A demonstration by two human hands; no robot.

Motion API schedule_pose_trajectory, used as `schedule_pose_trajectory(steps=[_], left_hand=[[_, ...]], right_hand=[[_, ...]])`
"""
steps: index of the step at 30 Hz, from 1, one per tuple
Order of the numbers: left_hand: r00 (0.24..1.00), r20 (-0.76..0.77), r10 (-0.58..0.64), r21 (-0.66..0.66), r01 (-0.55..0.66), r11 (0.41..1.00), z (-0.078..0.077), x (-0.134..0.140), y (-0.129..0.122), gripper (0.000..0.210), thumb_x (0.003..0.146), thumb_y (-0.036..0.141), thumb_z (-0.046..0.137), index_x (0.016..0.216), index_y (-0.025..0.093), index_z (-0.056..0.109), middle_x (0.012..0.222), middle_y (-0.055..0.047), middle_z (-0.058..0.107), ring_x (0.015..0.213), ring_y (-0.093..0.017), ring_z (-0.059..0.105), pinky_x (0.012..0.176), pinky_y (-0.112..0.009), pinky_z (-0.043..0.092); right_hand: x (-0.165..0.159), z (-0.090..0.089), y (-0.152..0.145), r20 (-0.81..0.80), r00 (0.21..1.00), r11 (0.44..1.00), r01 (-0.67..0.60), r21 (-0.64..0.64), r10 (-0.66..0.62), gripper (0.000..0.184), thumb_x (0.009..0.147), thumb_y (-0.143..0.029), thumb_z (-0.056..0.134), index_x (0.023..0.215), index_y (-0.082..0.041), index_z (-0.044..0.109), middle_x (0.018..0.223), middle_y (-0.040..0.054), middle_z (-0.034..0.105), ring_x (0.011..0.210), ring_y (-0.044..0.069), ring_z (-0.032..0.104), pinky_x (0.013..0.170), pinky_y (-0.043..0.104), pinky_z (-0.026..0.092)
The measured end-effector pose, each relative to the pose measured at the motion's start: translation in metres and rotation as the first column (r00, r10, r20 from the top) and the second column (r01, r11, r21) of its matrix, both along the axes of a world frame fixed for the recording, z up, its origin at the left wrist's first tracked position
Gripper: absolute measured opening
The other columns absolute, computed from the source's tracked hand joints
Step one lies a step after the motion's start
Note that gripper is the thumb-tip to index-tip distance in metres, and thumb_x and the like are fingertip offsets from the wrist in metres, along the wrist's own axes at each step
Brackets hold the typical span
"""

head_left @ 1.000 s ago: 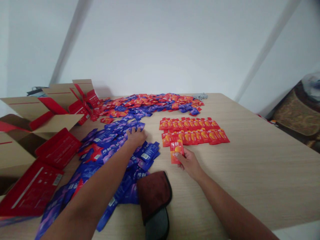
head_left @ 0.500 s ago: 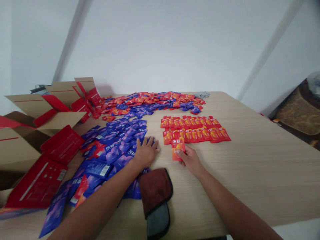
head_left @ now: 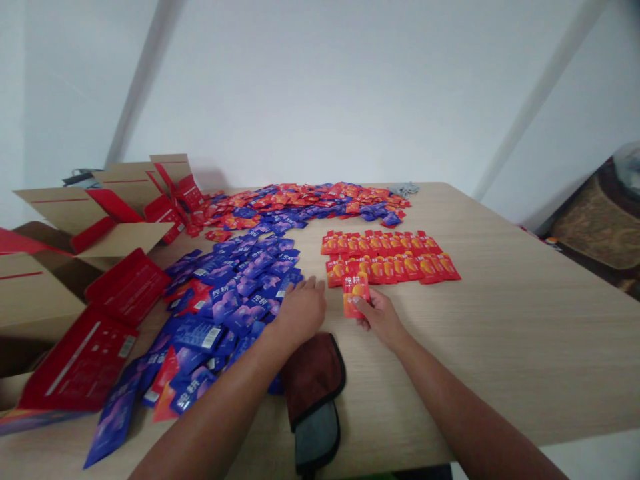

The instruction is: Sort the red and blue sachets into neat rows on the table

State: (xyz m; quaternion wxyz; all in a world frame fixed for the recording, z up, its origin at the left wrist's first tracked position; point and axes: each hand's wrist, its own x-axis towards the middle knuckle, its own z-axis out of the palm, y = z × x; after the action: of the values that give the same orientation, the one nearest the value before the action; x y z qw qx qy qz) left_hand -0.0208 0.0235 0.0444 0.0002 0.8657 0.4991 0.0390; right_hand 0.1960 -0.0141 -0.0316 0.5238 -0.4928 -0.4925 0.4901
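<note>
My right hand (head_left: 379, 312) pinches an upright orange-red sachet (head_left: 355, 290), printed with yellow-orange fruit, between thumb and fingers. Just behind it, two overlapping rows of matching red sachets (head_left: 390, 269) lie on the table. My left hand (head_left: 303, 310) is at the right edge of a spread pile of purple sachets (head_left: 243, 293), knuckles up and fingers loosely bent, slightly apart. I see nothing held in it, though its palm side is hidden. Below that hand lies a dark maroon and grey cloth item with black edging (head_left: 315, 380).
Opened red and brown cardboard boxes (head_left: 85, 350) crowd the left side. A long mixed heap of red and purple sachets (head_left: 310, 199) runs along the back near the wall. A small grey tangled item (head_left: 406, 189) sits at its right end on the wooden table (head_left: 500, 320).
My left hand has moved slightly right and its spread fingers have bent. Some purple sachets at the pile's edge have shifted right. My right hand still holds the red sachet in nearly the same place.
</note>
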Motion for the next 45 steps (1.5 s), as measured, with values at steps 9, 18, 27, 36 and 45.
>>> schedule_pose_trajectory(steps=[9, 18, 27, 36, 45], left_hand=[[0.97, 0.232, -0.075, -0.042, 0.087, 0.995, -0.04, 0.015, -0.028, 0.021, 0.102, 0.028, 0.052, 0.091, 0.02, 0.068, 0.105, -0.012, 0.07, 0.105, -0.027, 0.063, 0.092, -0.039, 0.047], [0.935, 0.339, -0.103, -0.052, 0.128, 0.99, -0.043, 0.008, -0.023, 0.013, 0.097, 0.024, 0.058, 0.089, 0.021, 0.068, 0.102, -0.008, 0.068, 0.103, -0.025, 0.061, 0.093, -0.037, 0.045], [0.937, 0.334, -0.105, -0.042, 0.126, 0.991, -0.044, 0.006, -0.024, 0.013, 0.093, 0.019, 0.058, 0.082, 0.021, 0.062, 0.099, -0.007, 0.067, 0.101, -0.024, 0.06, 0.09, -0.037, 0.044], [0.936, 0.338, -0.098, -0.058, 0.125, 0.99, -0.043, 0.006, -0.025, 0.011, 0.093, 0.018, 0.058, 0.089, 0.021, 0.067, 0.103, -0.008, 0.068, 0.105, -0.026, 0.06, 0.094, -0.038, 0.044], [0.93, 0.355, -0.096, -0.064, 0.127, 0.99, -0.045, 0.005, -0.023, 0.011, 0.092, 0.018, 0.058, 0.09, 0.022, 0.068, 0.103, -0.008, 0.068, 0.105, -0.025, 0.061, 0.095, -0.038, 0.044]], right_hand=[[0.001, -0.004, 0.0, -0.048, 0.999, 1.0, 0.02, 0.005, -0.019, 0.043, 0.095, -0.063, 0.067, 0.097, -0.02, 0.065, 0.064, -0.0014, 0.066, 0.046, 0.012, 0.055, 0.038, 0.02, 0.038], [0.004, 0.001, -0.002, -0.021, 0.999, 0.998, 0.046, -0.037, -0.047, 0.047, 0.093, -0.066, 0.066, 0.095, -0.019, 0.065, 0.061, -0.0013, 0.066, 0.045, 0.013, 0.057, 0.039, 0.022, 0.042], [0.138, 0.03, -0.036, 0.325, 0.913, 0.948, 0.297, -0.114, -0.247, 0.045, 0.091, -0.064, 0.066, 0.082, -0.02, 0.061, 0.059, 0.001, 0.066, 0.046, 0.016, 0.058, 0.042, 0.027, 0.048], [0.251, 0.007, -0.066, 0.625, 0.727, 0.783, 0.552, -0.287, -0.283, 0.045, 0.09, -0.063, 0.062, 0.089, -0.018, 0.07, 0.045, 0.0002, 0.058, 0.034, 0.015, 0.046, 0.035, 0.026, 0.031], [0.266, -0.002, -0.05, 0.786, 0.599, 0.799, 0.542, -0.259, -0.152, 0.043, 0.093, -0.058, 0.056, 0.076, -0.02, 0.066, 0.042, 0.0052, 0.058, 0.035, 0.019, 0.051, 0.039, 0.029, 0.033]])
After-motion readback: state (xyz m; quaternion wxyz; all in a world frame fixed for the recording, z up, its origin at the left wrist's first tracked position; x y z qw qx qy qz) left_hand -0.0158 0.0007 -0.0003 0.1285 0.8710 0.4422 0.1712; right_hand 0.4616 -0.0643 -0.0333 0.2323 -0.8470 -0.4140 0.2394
